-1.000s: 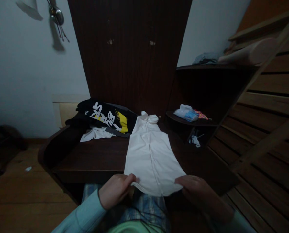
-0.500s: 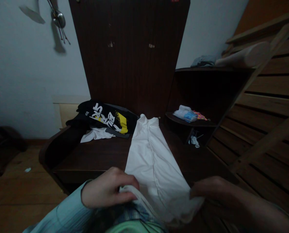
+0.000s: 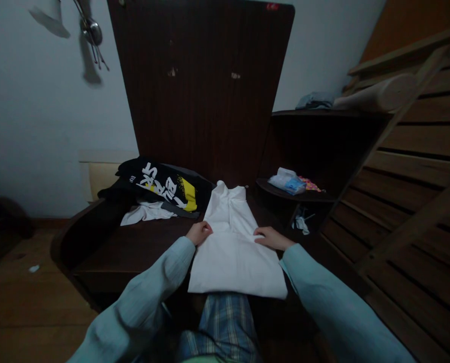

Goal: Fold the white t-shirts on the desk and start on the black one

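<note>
A white garment (image 3: 238, 262) lies lengthwise on the dark wooden bench, its near part folded up over the rest. At its far end a narrower collar-like part (image 3: 230, 191) points away from me. My left hand (image 3: 199, 233) pinches the left end of the folded-over edge. On the opposite side my right hand (image 3: 273, 238) grips the right end of that edge, thumb and fingers together. Both hands are at about the same height, with the cloth flat between them. The layers under the fold are hidden.
Dark clothing with white and yellow print (image 3: 164, 184) lies at the bench's back left, over a pale cloth (image 3: 147, 213). A corner shelf (image 3: 298, 195) on the right holds a plastic packet (image 3: 287, 181). Wooden slats (image 3: 409, 201) lean at far right. The bench (image 3: 107, 252) has a curved left armrest.
Both hands have moved forward, away from my body, carrying the garment's near end up and over. The cloth now lies folded and shorter, with a straight near edge.
</note>
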{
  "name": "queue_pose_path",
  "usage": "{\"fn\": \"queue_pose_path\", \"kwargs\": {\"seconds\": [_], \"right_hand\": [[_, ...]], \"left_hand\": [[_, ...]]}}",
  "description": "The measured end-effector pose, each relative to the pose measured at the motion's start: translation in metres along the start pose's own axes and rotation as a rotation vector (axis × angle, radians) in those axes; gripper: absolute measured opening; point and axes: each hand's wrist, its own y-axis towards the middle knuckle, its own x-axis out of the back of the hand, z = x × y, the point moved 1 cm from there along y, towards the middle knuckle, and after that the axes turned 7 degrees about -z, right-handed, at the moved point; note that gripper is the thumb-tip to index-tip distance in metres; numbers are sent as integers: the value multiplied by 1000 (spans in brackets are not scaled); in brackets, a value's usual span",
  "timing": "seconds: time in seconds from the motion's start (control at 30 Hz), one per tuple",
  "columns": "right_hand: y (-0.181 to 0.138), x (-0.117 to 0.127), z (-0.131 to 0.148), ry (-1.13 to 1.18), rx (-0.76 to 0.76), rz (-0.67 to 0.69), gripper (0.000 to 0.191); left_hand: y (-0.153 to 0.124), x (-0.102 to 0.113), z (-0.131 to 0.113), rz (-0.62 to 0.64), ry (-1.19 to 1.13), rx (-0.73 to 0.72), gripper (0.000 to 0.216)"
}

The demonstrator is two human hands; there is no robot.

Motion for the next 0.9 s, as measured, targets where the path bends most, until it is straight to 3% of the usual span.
{"fn": "queue_pose_path", "kwargs": {"seconds": [0.1, 0.23, 0.4, 0.5, 0.63, 0.73, 0.8, 0.9], "right_hand": [[0, 6, -4, 104, 42, -67, 22], [6, 5, -7, 141, 29, -122, 24], [4, -11, -19, 214, -73, -178, 27], [-1, -10, -22, 263, -71, -198, 27], [-2, -5, -20, 276, -50, -290, 25], [0, -9, -18, 208, -45, -329, 20], [-2, -13, -19, 144, -44, -369, 22], [-16, -14, -22, 106, -81, -516, 33]], "left_hand": [[0, 3, -1, -79, -109, -89, 7], [5, 4, 0, -173, -80, -43, 5], [1, -4, 12, -140, -17, 9, 11], [-2, -4, 11, -104, -23, -58, 15], [0, -1, 4, -235, -63, -139, 12], [4, -3, 4, -171, -21, -125, 12], [3, -4, 6, -127, 49, -127, 22], [-8, 3, 12, -177, 159, -174, 36]]}}
